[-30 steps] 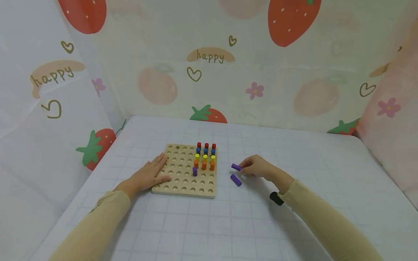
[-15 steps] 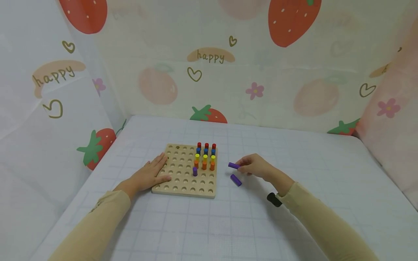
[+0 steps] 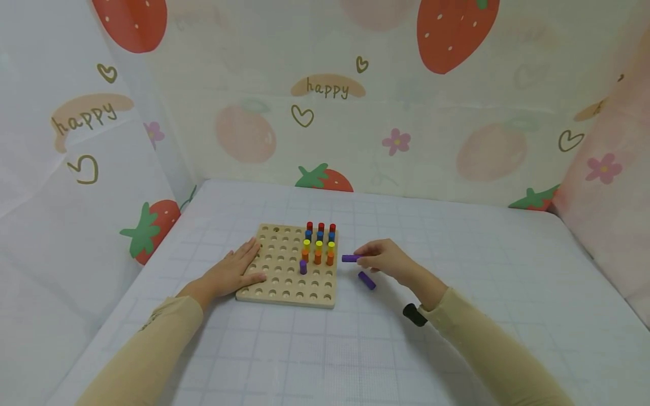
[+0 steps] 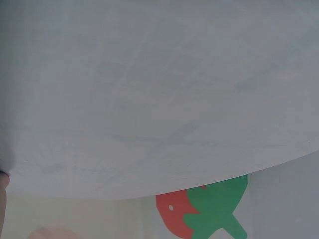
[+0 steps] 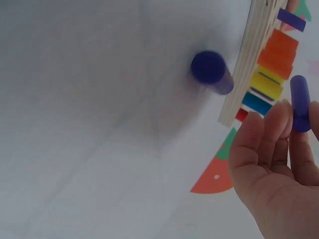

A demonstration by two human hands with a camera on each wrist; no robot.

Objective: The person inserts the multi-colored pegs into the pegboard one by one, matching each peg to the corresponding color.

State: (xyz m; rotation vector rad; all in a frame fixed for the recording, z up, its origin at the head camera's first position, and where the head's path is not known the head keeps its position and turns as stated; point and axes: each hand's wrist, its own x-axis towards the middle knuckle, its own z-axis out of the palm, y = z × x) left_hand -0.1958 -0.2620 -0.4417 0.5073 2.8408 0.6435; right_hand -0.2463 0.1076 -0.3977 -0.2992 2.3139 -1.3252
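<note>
A square wooden pegboard (image 3: 284,270) lies on the table, with red, blue, yellow and orange pegs standing in rows of three along its right side. One purple peg (image 3: 303,267) stands in front of the orange row. My left hand (image 3: 231,273) rests with straight fingers on the board's left edge. Beyond the right edge, my right hand (image 3: 388,260) pinches a purple peg (image 3: 350,259) by one end, its other end pointing at the board. Below that hand a further purple peg (image 3: 367,281) lies on the table. The right wrist view shows the pinched peg (image 5: 300,102) between fingers and thumb.
A pale grid-patterned cloth (image 3: 284,355) covers the table. Behind it hangs a curtain (image 3: 437,113) printed with strawberries, hearts and flowers. A short black object (image 3: 414,315) shows beside the right sleeve cuff.
My right hand has moved left toward the board with the purple peg, which has swung from slanted to nearly level. The left hand and the board have stayed in place.
</note>
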